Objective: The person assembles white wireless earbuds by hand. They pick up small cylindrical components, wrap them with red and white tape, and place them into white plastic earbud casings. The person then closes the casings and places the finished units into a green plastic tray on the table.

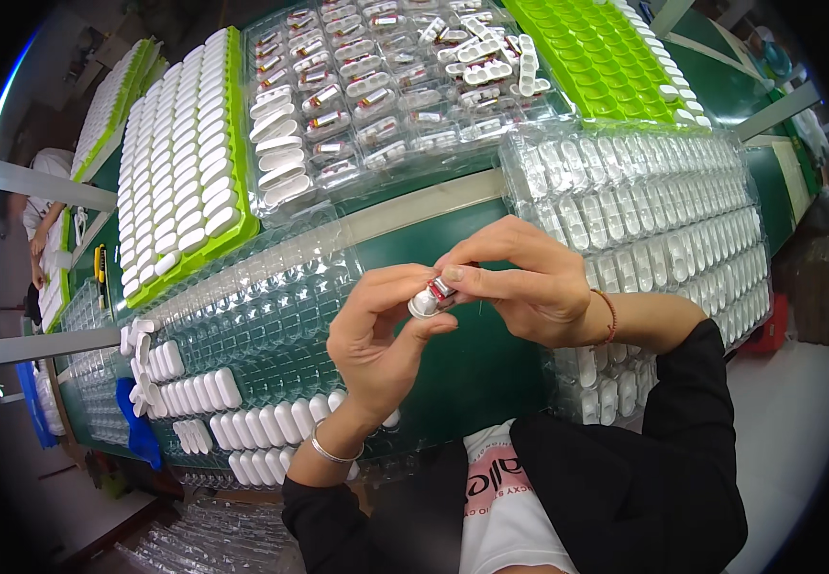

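Above the green table [491, 373], both of my hands meet at one small white plastic shell [422, 304]. My left hand [371, 335] holds it between thumb and fingers, its rounded end facing me. My right hand [534, 287], thumb and forefinger pinched, is at a small red-and-silver part [440, 288] lying in or against the shell. Fingers hide much of the shell, so how far the part is seated cannot be made out.
Ahead, a clear tray [362, 143] holds shells with red-and-silver parts, with loose shells [486, 67] heaped on it. Green trays [242, 124] flank it. Clear trays of white shells [644, 215] stand right; another clear tray [280, 287] lies left. A co-worker's arm [41, 234] shows far left.
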{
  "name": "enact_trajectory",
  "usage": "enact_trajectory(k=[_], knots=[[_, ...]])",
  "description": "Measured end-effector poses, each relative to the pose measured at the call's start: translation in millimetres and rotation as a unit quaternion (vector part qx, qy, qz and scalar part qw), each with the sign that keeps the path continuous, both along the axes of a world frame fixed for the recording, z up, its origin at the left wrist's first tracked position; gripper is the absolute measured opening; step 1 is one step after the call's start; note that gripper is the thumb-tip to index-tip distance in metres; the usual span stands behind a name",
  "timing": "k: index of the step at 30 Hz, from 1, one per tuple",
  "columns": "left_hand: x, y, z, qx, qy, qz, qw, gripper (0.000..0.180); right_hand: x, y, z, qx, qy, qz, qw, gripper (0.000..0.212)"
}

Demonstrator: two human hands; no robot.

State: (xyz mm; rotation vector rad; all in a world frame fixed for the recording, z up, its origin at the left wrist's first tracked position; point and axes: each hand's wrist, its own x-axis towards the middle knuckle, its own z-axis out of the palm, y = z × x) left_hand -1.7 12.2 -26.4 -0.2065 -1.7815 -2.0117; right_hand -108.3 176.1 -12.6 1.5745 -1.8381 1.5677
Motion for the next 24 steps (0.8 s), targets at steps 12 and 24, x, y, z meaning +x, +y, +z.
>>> enact_trajectory(k=[12, 24], knots=[[2, -1, 7, 0.236, -0.225, -0.075, 0.942, 0.026, -19, 5, -4, 0.03, 0.244, 0.029, 0.969, 0.035], [-16, 0, 13, 0.217, -0.222, -0.019, 0.951, 0.045, -66, -16, 4, 0.073, 0.17, 0.005, 0.983, 0.03]])
